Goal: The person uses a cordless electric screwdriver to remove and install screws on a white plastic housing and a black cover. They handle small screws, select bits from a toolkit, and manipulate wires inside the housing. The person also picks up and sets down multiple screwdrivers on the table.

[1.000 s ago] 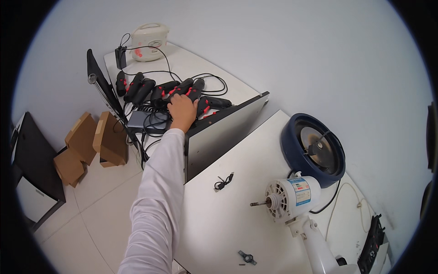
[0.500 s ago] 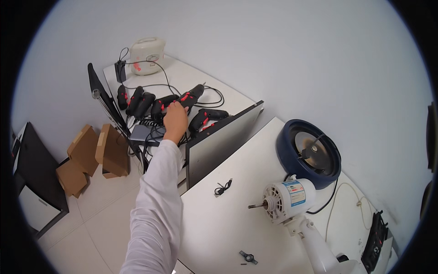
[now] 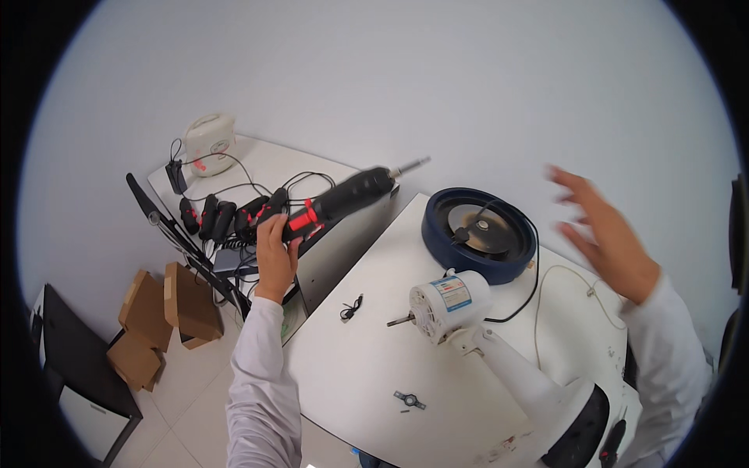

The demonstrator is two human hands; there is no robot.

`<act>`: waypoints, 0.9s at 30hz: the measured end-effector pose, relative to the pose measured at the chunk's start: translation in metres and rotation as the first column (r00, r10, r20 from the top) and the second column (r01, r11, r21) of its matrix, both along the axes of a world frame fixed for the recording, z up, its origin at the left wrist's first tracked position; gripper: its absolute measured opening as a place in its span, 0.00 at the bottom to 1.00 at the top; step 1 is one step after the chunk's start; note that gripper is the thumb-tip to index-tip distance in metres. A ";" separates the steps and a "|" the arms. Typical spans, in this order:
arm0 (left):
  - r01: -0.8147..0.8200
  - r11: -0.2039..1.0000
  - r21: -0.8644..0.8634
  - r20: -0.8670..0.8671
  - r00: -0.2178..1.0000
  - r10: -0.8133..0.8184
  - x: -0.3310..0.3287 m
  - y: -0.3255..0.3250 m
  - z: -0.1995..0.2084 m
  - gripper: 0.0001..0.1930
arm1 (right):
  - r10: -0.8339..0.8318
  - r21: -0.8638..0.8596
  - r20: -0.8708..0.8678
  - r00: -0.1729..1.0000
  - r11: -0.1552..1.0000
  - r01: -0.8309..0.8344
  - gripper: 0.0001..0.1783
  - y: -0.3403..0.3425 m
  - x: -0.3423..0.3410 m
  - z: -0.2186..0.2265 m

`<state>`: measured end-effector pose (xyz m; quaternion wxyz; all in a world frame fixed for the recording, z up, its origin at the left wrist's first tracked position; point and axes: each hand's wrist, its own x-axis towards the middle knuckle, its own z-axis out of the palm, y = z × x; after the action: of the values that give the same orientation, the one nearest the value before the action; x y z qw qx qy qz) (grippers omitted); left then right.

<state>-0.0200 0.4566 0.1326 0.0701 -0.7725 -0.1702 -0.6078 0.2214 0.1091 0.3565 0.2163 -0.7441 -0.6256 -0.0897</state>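
My left hand [image 3: 275, 257] is closed around the rear end of a black and red power screwdriver [image 3: 347, 197]. Its metal bit points up and to the right, and the tool is raised above the tables. On the right, my right hand [image 3: 612, 242] hovers with spread, slightly blurred fingers and holds nothing. Nearest to it is a round dark blue base [image 3: 438, 248] with a metal disc inside. In front of that base a white fan motor [image 3: 455, 304] with a bare shaft sits on a white pole lying on the table. Several black and red power tools [image 3: 225, 217] lie behind my left hand.
A white rice cooker [image 3: 209, 147] stands on the far table among black cables. An upright panel [image 3: 331, 261] parts the two tables. On the near white table [image 3: 335, 390] lie a small coiled cable [image 3: 352, 309] and a small dark bracket [image 3: 409, 400]. Cardboard boxes [image 3: 193, 303] rest on the floor.
My left hand has lifted the power screwdriver off the far table and brought it rightward. My right hand has come into view on the right. The whole view has shifted.
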 end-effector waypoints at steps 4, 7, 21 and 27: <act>0.077 0.993 0.089 -0.032 0.997 -0.074 0.023 -0.017 0.003 0.28 | 0.225 -0.085 0.310 0.924 0.974 -0.209 0.24 0.066 -0.026 0.001; 0.104 0.986 0.130 -0.052 0.994 -0.098 0.024 -0.021 -0.005 0.27 | 0.208 -0.227 0.415 0.886 0.966 -0.120 0.10 0.086 -0.024 -0.011; 0.095 0.976 0.197 -0.162 0.985 -0.063 0.035 -0.046 0.007 0.24 | 0.224 -0.146 0.408 0.885 0.973 -0.179 0.04 0.061 0.040 -0.025; -0.068 0.997 -0.042 0.141 0.987 0.073 0.005 -0.016 -0.001 0.22 | 0.058 0.079 -0.136 0.989 0.996 -0.047 0.04 -0.015 0.075 0.016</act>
<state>-0.0153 0.4406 0.1320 0.0648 -0.7218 -0.2133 -0.6552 0.2964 0.0943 0.3727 0.2892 -0.7231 -0.6248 -0.0560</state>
